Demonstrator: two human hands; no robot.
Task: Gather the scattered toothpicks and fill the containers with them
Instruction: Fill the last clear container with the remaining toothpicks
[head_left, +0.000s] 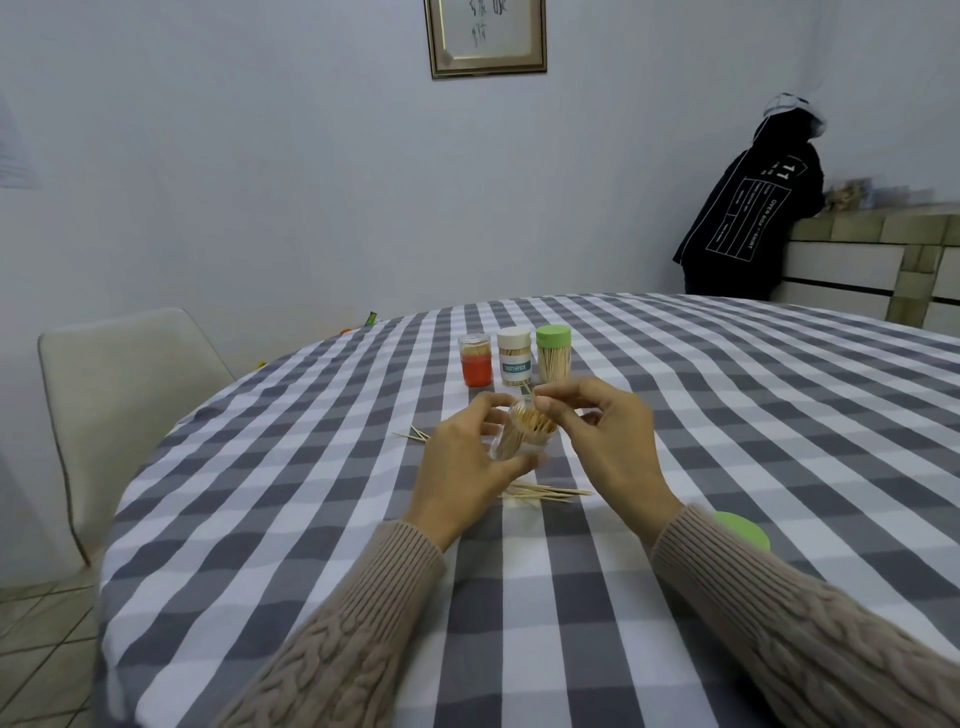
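Left hand (470, 460) grips an open jar (522, 435) mid-tabletop (727, 415); right hand (605, 441) fingers pinch a toothpick (529, 391) at its rim.

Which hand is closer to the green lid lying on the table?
Right. The right hand is up and left of the green lid; the left hand, holding the clear toothpick container, is farther left.
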